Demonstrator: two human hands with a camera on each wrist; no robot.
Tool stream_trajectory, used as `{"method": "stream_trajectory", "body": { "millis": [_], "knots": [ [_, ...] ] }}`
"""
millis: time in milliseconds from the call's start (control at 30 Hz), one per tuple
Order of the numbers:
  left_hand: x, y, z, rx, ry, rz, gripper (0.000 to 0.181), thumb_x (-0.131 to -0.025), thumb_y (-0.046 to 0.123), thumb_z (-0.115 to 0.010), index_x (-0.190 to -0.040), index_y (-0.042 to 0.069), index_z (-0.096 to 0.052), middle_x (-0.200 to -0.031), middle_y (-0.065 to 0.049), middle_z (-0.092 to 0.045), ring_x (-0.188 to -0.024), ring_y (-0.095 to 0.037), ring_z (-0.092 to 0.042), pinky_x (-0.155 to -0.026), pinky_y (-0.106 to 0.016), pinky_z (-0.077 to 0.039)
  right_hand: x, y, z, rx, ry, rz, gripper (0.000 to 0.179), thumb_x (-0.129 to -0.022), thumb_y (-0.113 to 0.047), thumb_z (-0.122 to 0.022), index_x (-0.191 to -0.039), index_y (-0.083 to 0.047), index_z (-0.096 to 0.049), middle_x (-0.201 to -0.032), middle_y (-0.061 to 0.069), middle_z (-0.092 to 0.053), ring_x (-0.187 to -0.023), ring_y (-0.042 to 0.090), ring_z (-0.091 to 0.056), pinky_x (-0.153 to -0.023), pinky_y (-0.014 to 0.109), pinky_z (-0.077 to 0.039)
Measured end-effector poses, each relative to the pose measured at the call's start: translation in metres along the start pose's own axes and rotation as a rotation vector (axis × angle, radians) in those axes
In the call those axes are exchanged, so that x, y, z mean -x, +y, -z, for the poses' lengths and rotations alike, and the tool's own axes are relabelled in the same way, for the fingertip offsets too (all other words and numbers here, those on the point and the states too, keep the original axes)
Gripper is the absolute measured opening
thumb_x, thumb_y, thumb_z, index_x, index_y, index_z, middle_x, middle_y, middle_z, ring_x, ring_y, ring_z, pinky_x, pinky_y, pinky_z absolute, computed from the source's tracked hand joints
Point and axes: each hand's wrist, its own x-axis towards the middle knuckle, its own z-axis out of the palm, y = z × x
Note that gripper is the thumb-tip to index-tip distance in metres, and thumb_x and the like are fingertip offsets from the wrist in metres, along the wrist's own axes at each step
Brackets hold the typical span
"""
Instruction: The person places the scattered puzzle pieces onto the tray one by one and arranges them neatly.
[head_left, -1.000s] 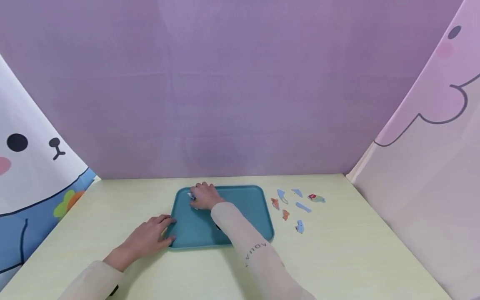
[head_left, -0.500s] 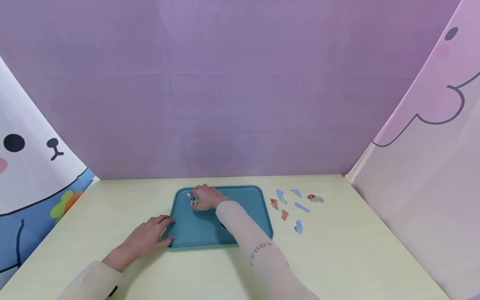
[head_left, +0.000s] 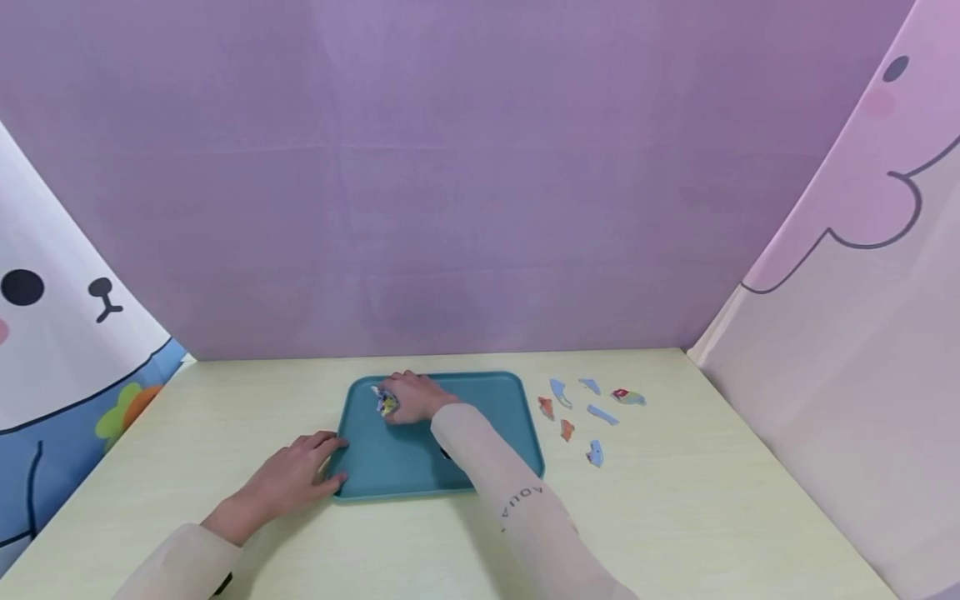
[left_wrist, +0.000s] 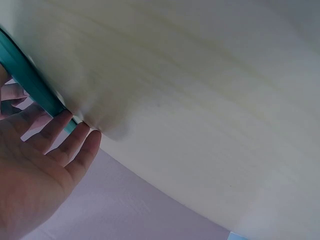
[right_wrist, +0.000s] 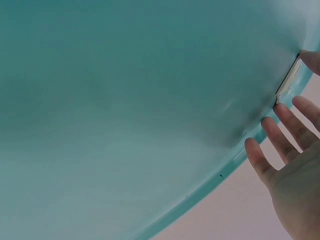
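Observation:
A teal rectangular tray (head_left: 393, 462) lies on the pale table. Over its far left part, my right hand (head_left: 412, 397) pinches a small, colourful jigsaw piece (head_left: 386, 402). The right wrist view shows the piece (right_wrist: 288, 81) edge-on between thumb and fingertip, close against the tray's surface; its picture cannot be made out there. My left hand (head_left: 288, 475) rests at the tray's left side, its fingers and thumb touching the rim. In the left wrist view those fingers (left_wrist: 82, 152) are nearly straight beside the teal rim (left_wrist: 37, 87).
To the right of the tray lie several loose pieces: blue ones (head_left: 602, 414), orange ones (head_left: 546, 407) and a red and green one (head_left: 628, 397). A purple cloth (head_left: 480, 208) hangs behind the table, with printed cloths (head_left: 847, 400) at the sides.
The right hand has shifted and turned slightly at the tray's far left, so more of the piece shows. The left hand has stayed at the rim.

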Motion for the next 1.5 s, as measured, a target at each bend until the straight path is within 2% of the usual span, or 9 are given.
{"method": "stream_trajectory", "body": {
  "millis": [233,433,800,1033,1300,1500],
  "knots": [
    [0.0,0.001,0.0,0.001,0.0,-0.008,0.048,-0.078,0.036,-0.068,-0.114,0.005,-0.059,-0.117,-0.016,-0.058,-0.102,-0.035,-0.057,-0.076,-0.049,-0.049,0.004,0.002,0.001,-0.012,-0.009,-0.011,0.056,-0.086,-0.042,-0.057,-0.138,-0.027,-0.039,-0.135,-0.006,-0.044,-0.114,0.012,-0.045,-0.098,0.033,-0.037],
    [0.001,-0.001,-0.002,-0.011,0.018,-0.015,0.048,-0.078,0.036,-0.068,-0.113,0.005,-0.06,-0.116,-0.016,-0.058,-0.1,-0.036,-0.058,-0.076,-0.049,-0.049,0.01,0.002,0.007,0.002,0.005,0.016,0.055,-0.086,-0.041,-0.057,-0.136,-0.024,-0.041,-0.132,-0.006,-0.047,-0.111,0.011,-0.046,-0.096,0.032,-0.039],
    [0.003,-0.003,-0.002,-0.005,0.015,-0.022,0.048,-0.078,0.036,-0.068,-0.114,0.005,-0.059,-0.116,-0.016,-0.058,-0.101,-0.036,-0.057,-0.075,-0.05,-0.049,0.022,0.009,0.011,0.058,0.011,0.078,0.055,-0.087,-0.04,-0.057,-0.137,-0.023,-0.041,-0.135,-0.007,-0.045,-0.123,0.013,-0.043,-0.104,0.04,-0.034],
    [0.002,-0.003,-0.002,-0.006,0.012,-0.033,0.049,-0.078,0.035,-0.067,-0.115,0.004,-0.059,-0.116,-0.017,-0.058,-0.101,-0.036,-0.057,-0.076,-0.05,-0.049,0.037,0.014,0.017,0.064,-0.004,0.108,0.056,-0.087,-0.038,-0.058,-0.138,-0.021,-0.04,-0.142,-0.005,-0.04,-0.131,0.016,-0.037,-0.107,0.042,-0.03],
    [0.001,-0.005,-0.004,-0.012,0.015,-0.025,0.049,-0.078,0.036,-0.068,-0.115,0.004,-0.059,-0.117,-0.017,-0.058,-0.102,-0.037,-0.057,-0.076,-0.051,-0.049,0.057,0.026,0.017,0.046,-0.002,0.13,0.053,-0.088,-0.036,-0.058,-0.136,-0.019,-0.043,-0.14,-0.004,-0.043,-0.131,0.017,-0.037,-0.107,0.045,-0.029],
    [0.001,-0.005,-0.005,-0.009,0.016,-0.026,0.049,-0.078,0.036,-0.068,-0.115,0.004,-0.059,-0.116,-0.017,-0.058,-0.102,-0.037,-0.057,-0.076,-0.051,-0.049,0.073,0.037,0.017,0.042,0.018,0.158,0.053,-0.088,-0.035,-0.059,-0.135,-0.016,-0.044,-0.139,-0.003,-0.045,-0.13,0.016,-0.039,-0.106,0.04,-0.032]
  ]
}}
